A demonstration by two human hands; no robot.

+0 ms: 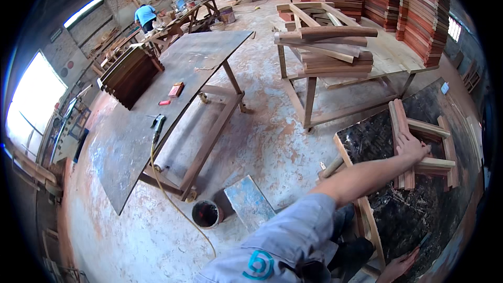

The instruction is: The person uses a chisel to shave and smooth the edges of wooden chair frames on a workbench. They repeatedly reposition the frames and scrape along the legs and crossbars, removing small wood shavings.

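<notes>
My left hand point(413, 147) grips the near rails of a wooden frame point(451, 152) lying on a dark, stained worktable point(401, 220). Two crosspieces join its long side rails, and the hand partly covers the rails nearest me. Low in the picture, my right hand point(401, 266) is at the table's lower part, apart from the frame. Its fingers are closed around a thin, slender tool point(423, 241) whose kind I cannot make out.
A low table point(204, 55) at left bears an air gun point(157, 123) with a yellow hose, a small red box point(176, 90) and stacked wood. A bucket point(207, 214) stands on the floor. Another table holds wooden parts point(335, 65) and tall stacks point(424, 15). A person point(145, 17) works far left.
</notes>
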